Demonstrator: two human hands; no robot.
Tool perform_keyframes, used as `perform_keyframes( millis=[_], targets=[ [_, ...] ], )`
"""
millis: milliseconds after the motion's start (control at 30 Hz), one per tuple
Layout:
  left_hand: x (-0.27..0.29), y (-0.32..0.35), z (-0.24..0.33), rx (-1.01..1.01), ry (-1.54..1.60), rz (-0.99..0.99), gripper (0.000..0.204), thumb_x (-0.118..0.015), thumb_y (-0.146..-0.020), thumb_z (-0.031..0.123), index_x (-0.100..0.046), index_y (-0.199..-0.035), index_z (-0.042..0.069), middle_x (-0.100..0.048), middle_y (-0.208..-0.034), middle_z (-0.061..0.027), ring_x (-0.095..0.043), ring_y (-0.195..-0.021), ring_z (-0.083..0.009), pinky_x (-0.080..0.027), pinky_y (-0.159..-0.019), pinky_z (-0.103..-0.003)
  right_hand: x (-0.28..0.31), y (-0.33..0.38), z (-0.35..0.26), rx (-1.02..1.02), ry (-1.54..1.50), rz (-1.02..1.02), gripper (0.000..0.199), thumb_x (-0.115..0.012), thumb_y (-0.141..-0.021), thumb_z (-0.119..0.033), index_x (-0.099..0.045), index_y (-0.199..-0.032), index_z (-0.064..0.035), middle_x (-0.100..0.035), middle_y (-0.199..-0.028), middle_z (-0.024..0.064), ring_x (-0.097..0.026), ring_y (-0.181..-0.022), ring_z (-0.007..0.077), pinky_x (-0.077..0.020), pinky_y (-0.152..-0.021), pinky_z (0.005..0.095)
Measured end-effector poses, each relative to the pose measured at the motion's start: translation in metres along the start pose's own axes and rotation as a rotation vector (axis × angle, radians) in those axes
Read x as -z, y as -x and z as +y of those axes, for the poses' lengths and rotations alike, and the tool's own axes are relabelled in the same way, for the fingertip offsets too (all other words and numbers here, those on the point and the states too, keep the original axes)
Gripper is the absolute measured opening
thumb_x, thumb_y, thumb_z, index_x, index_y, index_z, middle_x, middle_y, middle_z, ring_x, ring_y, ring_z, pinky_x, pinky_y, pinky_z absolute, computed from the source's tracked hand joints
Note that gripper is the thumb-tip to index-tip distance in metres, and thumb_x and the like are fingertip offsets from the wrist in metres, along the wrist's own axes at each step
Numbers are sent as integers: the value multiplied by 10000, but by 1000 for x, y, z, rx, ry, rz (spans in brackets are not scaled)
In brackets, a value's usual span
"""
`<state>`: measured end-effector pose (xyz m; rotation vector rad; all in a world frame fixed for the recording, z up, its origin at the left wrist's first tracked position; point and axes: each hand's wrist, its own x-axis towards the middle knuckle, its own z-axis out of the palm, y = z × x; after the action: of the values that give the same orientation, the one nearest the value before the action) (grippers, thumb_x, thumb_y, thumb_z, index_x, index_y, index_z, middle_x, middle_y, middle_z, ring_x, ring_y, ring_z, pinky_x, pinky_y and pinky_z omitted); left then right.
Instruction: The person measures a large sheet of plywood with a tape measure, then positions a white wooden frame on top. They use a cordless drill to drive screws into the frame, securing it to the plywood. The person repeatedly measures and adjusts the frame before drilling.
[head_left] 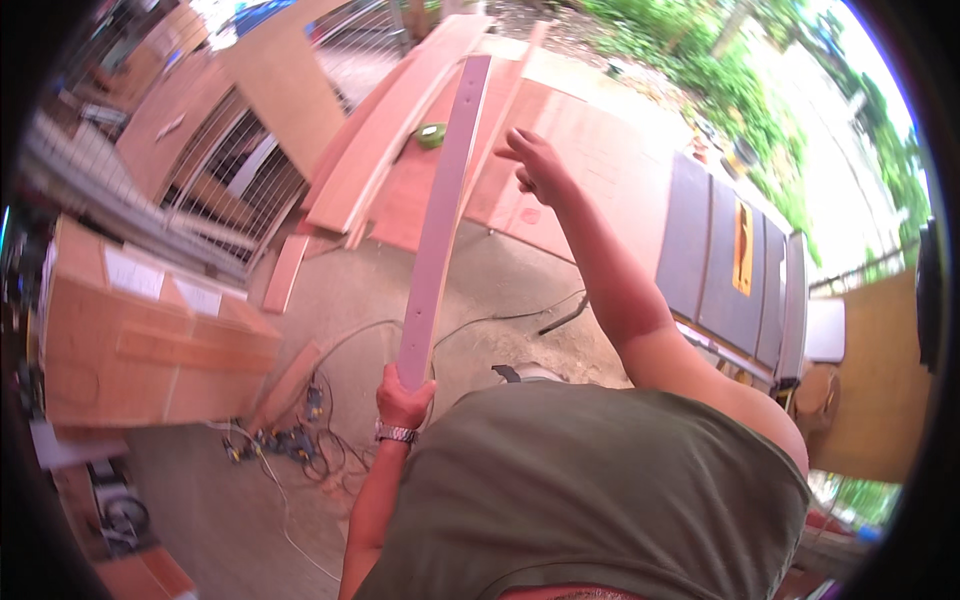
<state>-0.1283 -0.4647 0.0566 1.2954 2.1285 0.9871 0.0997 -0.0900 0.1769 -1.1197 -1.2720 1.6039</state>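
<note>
One long, narrow pinkish board [441, 235] runs up the middle of my head view, its near end gripped in the left hand [404, 400], fingers and thumb closed around it just above a metal watch band [397, 433]. I can make out small dark holes (they look like dots from here) near both ends of its face. The right hand [538, 168] is to the right of the board, apart from it in my view, fingers loosely spread and slightly bent around nothing. Behind the board I see wooden planks [400, 130], a round green object [430, 135] and a broad reddish sheet [600, 170]; a dark-topped table [685, 245] with a yellow strip [743, 250] is farther right.
</note>
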Motion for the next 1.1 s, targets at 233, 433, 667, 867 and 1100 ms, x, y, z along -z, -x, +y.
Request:
perform_keyframes(
  millis=[233,433,667,867,1100],
  targets=[
    [-148,-109,66,17,-204,-148,486,-816,-688,322,-602,-997,13,-713,-899,-229,-693,-846,-419,-550,-767,-494,206,120,99,-167,196,357,456,-600,-999,-384,-632,-1198,25,-693,-809,95,-438,-447,84,-366,-393,267],
    [-224,-179,110,20,-382,-187,556,-775,-710,403,-580,-1049,8,-703,-978,-265,-685,-937,-443,-540,-841,-525,271,235,190,-212,315,510,365,-645,-946,-292,-679,-1093,40,-693,-771,97,-647,-669,148,-519,-649,310],
    [-256,-228,147,-38,-792,-327,731,-784,-760,520,-600,-1275,35,-593,-1299,-235,-633,-1149,-393,-517,-966,-517,262,359,269,-529,415,626,381,-676,-901,-286,-686,-1101,39,-702,-784,150,-680,-692,204,-540,-679,356],
    [-250,-255,154,-52,-910,-486,807,-790,-748,591,-559,-1290,40,-643,-1267,-220,-626,-1181,-370,-498,-1001,-503,222,411,304,-690,354,828,358,-669,-902,-273,-692,-1098,26,-699,-778,143,-682,-700,209,-539,-684,361],
    [-276,-375,146,-624,-553,-445,766,-737,-841,511,-485,-1393,44,-583,-1320,-238,-536,-1254,-407,-436,-1060,-499,140,344,280,-666,256,842,346,-680,-898,-288,-701,-1046,24,-714,-844,161,-696,-775,230,-543,-723,373]
  ],
)
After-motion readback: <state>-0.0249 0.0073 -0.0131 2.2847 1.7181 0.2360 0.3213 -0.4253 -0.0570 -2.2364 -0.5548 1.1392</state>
